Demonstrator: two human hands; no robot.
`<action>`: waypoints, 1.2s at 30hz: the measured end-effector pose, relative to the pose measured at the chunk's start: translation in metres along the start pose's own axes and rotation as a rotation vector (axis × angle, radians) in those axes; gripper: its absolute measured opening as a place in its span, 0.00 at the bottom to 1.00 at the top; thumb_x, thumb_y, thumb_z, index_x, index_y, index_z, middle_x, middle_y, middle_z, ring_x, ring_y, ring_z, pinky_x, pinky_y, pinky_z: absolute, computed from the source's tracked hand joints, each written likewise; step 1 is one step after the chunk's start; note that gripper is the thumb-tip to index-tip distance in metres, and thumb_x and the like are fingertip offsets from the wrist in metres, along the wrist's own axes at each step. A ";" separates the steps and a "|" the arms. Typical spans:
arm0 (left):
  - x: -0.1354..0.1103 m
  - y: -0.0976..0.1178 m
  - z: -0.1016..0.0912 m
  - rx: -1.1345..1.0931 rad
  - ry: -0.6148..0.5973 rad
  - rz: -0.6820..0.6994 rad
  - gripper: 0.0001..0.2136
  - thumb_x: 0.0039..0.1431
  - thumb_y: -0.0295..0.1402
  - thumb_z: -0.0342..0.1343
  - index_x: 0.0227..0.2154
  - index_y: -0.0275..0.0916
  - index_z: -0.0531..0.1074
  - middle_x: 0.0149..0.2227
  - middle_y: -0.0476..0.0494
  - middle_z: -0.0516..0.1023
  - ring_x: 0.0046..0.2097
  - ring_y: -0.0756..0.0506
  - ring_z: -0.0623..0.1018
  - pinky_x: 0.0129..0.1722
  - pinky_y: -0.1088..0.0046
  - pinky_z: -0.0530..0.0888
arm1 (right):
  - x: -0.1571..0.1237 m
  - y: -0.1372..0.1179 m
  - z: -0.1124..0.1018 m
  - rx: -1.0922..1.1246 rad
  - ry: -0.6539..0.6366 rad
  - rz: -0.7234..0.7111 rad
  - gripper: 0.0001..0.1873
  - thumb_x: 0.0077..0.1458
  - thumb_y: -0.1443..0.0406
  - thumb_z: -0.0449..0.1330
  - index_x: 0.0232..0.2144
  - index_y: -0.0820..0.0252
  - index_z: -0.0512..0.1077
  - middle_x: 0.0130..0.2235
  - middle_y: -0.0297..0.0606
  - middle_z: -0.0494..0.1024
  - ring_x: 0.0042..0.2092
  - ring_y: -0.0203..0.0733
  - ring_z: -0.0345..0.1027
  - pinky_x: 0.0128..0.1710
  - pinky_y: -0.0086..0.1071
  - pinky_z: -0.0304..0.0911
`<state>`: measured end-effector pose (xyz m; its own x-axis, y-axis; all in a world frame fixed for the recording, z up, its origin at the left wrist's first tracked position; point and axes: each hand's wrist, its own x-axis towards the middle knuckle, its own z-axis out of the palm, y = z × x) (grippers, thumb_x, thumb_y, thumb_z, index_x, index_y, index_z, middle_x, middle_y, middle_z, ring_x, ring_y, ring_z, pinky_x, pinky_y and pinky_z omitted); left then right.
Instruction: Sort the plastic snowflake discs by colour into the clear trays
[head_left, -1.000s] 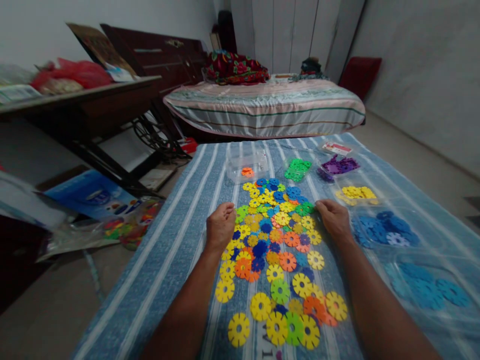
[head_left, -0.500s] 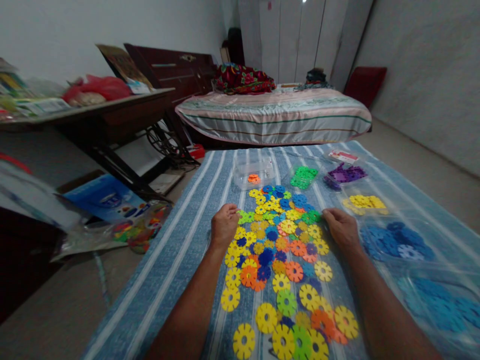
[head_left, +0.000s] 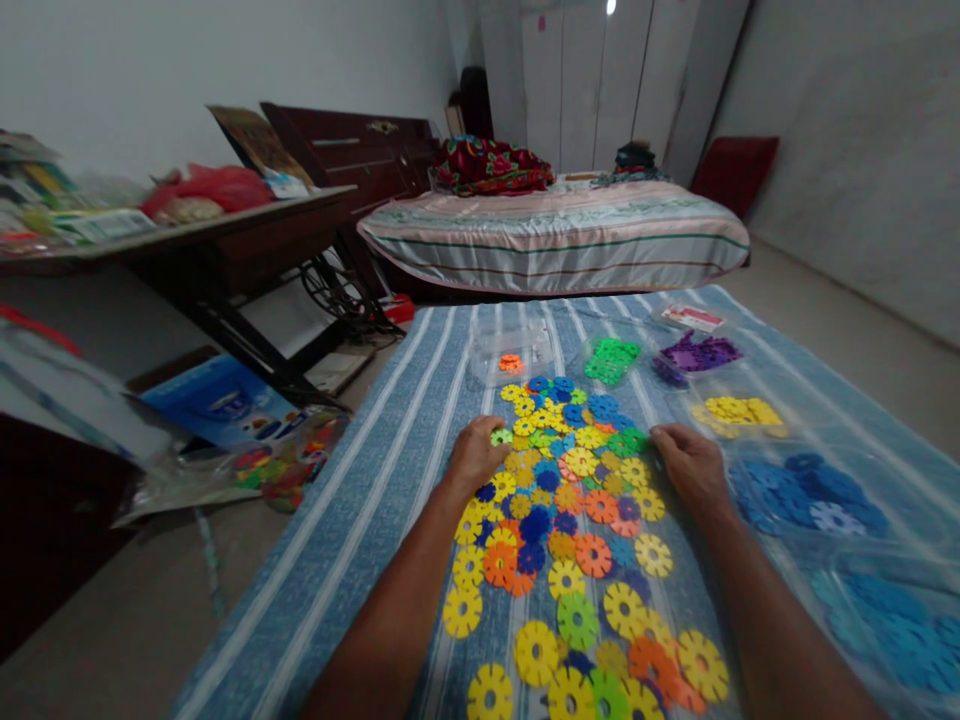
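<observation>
A spread of notched plastic snowflake discs (head_left: 535, 652) in yellow, orange, blue and green lies on the striped cloth, many overlapping. At the pile's left edge, my left hand (head_left: 480, 455) has its fingers pinched on a light green snowflake disc (head_left: 501, 437). Across the pile, my right hand (head_left: 691, 464) rests with curled fingers beside a dark green snowflake disc (head_left: 627, 442). Whatever lies between those right fingertips, if anything, is hidden.
Clear boxes hold sorted discs: orange ones (head_left: 511, 364), green ones (head_left: 612, 360), purple ones (head_left: 699, 352), yellow ones (head_left: 742, 412), blue ones (head_left: 802, 490) and light blue ones (head_left: 892, 625). A bed (head_left: 555, 235) stands beyond; a cluttered sewing table (head_left: 247, 220) is at left.
My left hand has moved in to the right over the pile's edge, and its fingers have closed on a light green disc. My right hand stays by the dark green disc. The view has shifted slightly.
</observation>
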<state>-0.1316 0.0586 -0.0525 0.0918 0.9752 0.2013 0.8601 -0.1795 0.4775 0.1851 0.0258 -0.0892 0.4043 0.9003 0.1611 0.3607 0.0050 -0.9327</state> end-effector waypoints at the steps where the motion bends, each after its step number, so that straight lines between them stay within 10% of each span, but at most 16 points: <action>1: 0.000 0.000 0.000 0.016 -0.018 -0.002 0.14 0.46 0.26 0.62 0.39 0.38 0.77 0.41 0.43 0.80 0.44 0.41 0.79 0.47 0.66 0.75 | 0.000 0.000 0.000 -0.003 -0.001 0.002 0.20 0.47 0.49 0.59 0.26 0.60 0.77 0.25 0.37 0.77 0.30 0.44 0.69 0.32 0.35 0.60; 21: 0.005 -0.026 -0.007 -0.616 0.181 -0.368 0.17 0.36 0.34 0.65 0.33 0.35 0.77 0.26 0.51 0.77 0.30 0.46 0.77 0.30 0.73 0.73 | -0.001 -0.003 -0.003 -0.019 -0.010 0.015 0.19 0.46 0.50 0.59 0.26 0.60 0.78 0.27 0.39 0.78 0.33 0.46 0.70 0.35 0.37 0.62; 28: 0.008 -0.055 -0.028 -0.249 0.336 -0.430 0.16 0.40 0.32 0.63 0.37 0.37 0.76 0.35 0.45 0.79 0.38 0.42 0.79 0.42 0.67 0.75 | -0.001 -0.003 -0.002 -0.001 0.003 0.021 0.19 0.45 0.50 0.60 0.26 0.60 0.78 0.27 0.40 0.78 0.33 0.47 0.70 0.36 0.37 0.62; 32: 0.006 -0.044 -0.033 0.043 0.447 -0.310 0.13 0.47 0.32 0.60 0.37 0.35 0.76 0.42 0.37 0.79 0.47 0.37 0.78 0.51 0.62 0.73 | 0.000 -0.004 -0.001 0.000 0.003 0.020 0.19 0.45 0.50 0.60 0.26 0.60 0.78 0.27 0.39 0.78 0.32 0.46 0.70 0.35 0.37 0.62; 36: 0.003 -0.021 -0.025 0.042 0.313 -0.152 0.08 0.50 0.32 0.57 0.34 0.37 0.76 0.40 0.39 0.80 0.45 0.39 0.79 0.49 0.65 0.73 | 0.000 -0.003 -0.002 -0.004 0.005 0.011 0.19 0.46 0.50 0.60 0.26 0.60 0.78 0.26 0.39 0.77 0.31 0.45 0.69 0.34 0.36 0.61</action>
<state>-0.1620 0.0625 -0.0408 -0.1920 0.9023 0.3860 0.8727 -0.0230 0.4878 0.1854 0.0246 -0.0860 0.4120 0.8983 0.1525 0.3596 -0.0066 -0.9331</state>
